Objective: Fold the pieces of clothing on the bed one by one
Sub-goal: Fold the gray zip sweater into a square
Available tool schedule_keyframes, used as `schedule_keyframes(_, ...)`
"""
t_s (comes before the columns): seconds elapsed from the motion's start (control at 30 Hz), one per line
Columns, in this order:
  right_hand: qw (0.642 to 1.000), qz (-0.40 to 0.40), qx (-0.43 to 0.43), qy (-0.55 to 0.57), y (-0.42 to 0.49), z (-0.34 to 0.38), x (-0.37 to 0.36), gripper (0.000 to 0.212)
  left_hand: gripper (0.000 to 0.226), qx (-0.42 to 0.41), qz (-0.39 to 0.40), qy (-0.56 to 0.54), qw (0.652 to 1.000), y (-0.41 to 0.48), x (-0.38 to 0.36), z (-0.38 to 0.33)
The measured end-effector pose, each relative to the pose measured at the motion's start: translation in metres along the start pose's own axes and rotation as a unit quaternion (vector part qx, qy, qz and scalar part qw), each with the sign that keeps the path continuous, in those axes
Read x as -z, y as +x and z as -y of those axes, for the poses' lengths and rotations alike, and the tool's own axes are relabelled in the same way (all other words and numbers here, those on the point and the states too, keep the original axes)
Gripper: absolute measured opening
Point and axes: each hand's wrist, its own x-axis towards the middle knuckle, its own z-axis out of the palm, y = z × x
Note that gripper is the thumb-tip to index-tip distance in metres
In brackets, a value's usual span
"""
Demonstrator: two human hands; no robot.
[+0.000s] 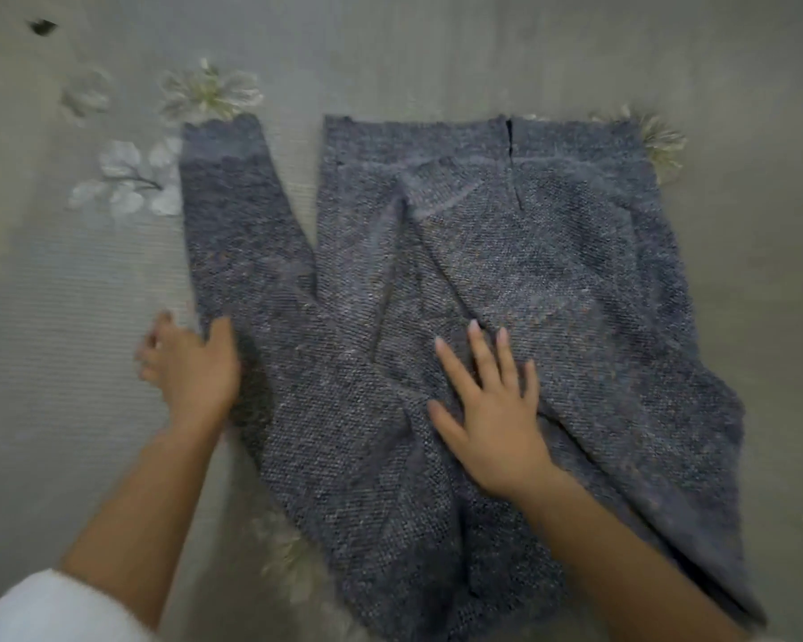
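One grey knit sweater point(506, 252) lies spread on the flowered bed sheet point(66, 317) | right hand point(492, 424) flat on its middle, fingers straight and apart | left hand point(191, 363) at the sleeve point(233, 224) edge, thumb on the knit, other fingers blurred, grip cannot be told

Your right hand point(487, 410) lay flat, fingers spread, on the middle of the grey knit sweater point(576, 271) spread over the floral bedspread point(66, 294). Your left hand point(191, 363), blurred, touched the edge of its sleeve point(233, 224).
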Motion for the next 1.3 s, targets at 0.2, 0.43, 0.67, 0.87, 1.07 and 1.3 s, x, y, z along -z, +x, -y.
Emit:
schedule_keyframes(0.2,0.992,0.096,-0.032,-0.078,0.006,0.004,-0.03,0.072,0.039,0.116,0.152,-0.234,0.953,-0.003,0.002,0.022)
schedule_keyframes(0.43,0.984,0.135,-0.048,-0.109,0.006,0.002,-0.018,0.081,0.036,0.161,-0.17,-0.359,0.904,-0.01,0.056,0.049)
schedule_keyframes(0.67,0.97,0.192,-0.06,-0.134,0.007,0.018,0.0,0.103,0.044,0.352,-0.212,-0.412,0.813,-0.058,0.085,0.15)
schedule_keyframes(0.87,0.979,0.118,-0.019,-0.166,0.007,0.061,0.009,0.085,0.02,0.4,-0.308,-0.528,0.683,-0.075,0.094,0.153)
schedule_keyframes(1.07,0.993,-0.024,0.11,-0.032,0.041,0.125,0.019,0.038,0.015,0.345,-0.202,-0.37,0.839,-0.067,0.094,0.176)
schedule_keyframes(1.3,0.995,0.066,0.017,0.068,0.097,0.156,0.021,0.018,0.073,0.143,-0.015,-0.198,0.97,-0.026,0.105,0.168)
